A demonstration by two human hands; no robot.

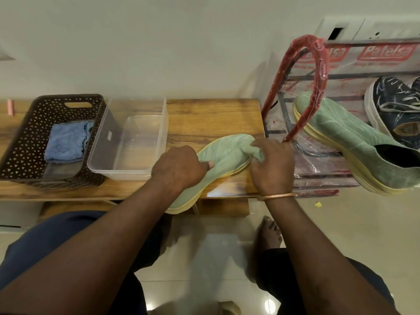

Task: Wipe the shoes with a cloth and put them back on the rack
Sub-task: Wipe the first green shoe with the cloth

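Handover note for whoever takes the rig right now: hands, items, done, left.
Left hand holds the green shoe on the wooden bench. Right hand grips a green cloth against its far end.
Second green shoe lies on the shoe rack, beside a dark blue shoe. Blue cloth in the brown basket.
Done: one green shoe racked; whether wiped, cannot tell.
Left: finish wiping this one, rack it.

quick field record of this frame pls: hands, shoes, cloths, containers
left hand: grips pale green mesh shoe with yellow sole on wooden bench
right hand: grips bunched green cloth at that shoe's toe
plastic-wrapped metal rack: matching green shoe, dark blue sneaker
brown perforated basket: folded blue cloth inside
clear plastic tub: beside basket
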